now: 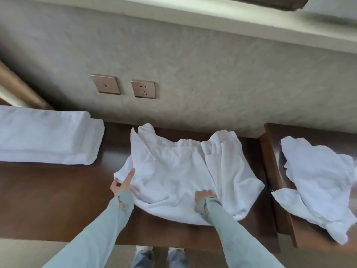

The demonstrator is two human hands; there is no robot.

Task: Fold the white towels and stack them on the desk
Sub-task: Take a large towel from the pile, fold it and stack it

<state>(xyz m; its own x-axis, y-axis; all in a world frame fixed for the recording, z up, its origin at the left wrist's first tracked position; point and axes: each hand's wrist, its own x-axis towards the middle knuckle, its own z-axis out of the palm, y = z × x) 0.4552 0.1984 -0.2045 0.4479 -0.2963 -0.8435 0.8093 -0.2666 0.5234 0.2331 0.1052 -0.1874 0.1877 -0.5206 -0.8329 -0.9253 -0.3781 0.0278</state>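
Observation:
A rumpled white towel (173,171) lies spread on the dark wooden desk (54,200), its far edge bunched against the wall. My left hand (123,182) lies at the towel's left edge, fingers straight and pointing away, thumb out to the side. My right hand (204,198) rests on the towel's near part, fingers bent down into the cloth; whether it grips a fold I cannot tell. A stack of folded white towels (46,138) sits on the desk at the far left. More crumpled white towels (318,182) lie on a separate wooden surface to the right.
The grey textured wall (193,74) rises right behind the desk, with a switch plate (105,83) and a socket (143,89) on it. A gap and a raised edge (268,171) separate the desk from the right-hand surface. My shoes (160,256) show below the desk's front edge.

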